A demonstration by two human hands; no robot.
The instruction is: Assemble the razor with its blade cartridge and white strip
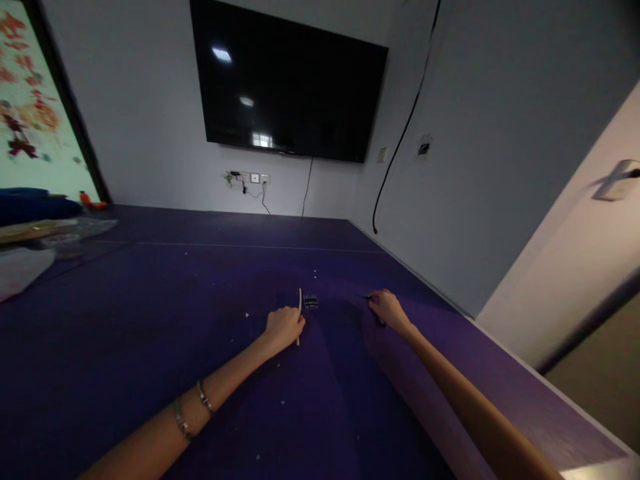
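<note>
My left hand [284,328] is closed around a thin, pale strip [300,300], whose ends stick out above and below the fingers. Just right of the strip's upper end lies a small dark rectangular piece [311,302] with lighter marks, apart from both hands. Farther right, my right hand [387,308] is closed on a slim dark tool [366,297]. Its narrow tip points left and a dark end shows under the palm; its exact kind is too small to tell. Beyond the dark piece lie two tiny white bits [315,273].
The purple table [165,373] carries scattered white scraps [247,315]. Plastic packaging [65,233], dark blue cloth [30,203] and an orange object [90,200] sit at the far left. A black cable [400,143] hangs along the right wall; a television [295,80] is mounted behind.
</note>
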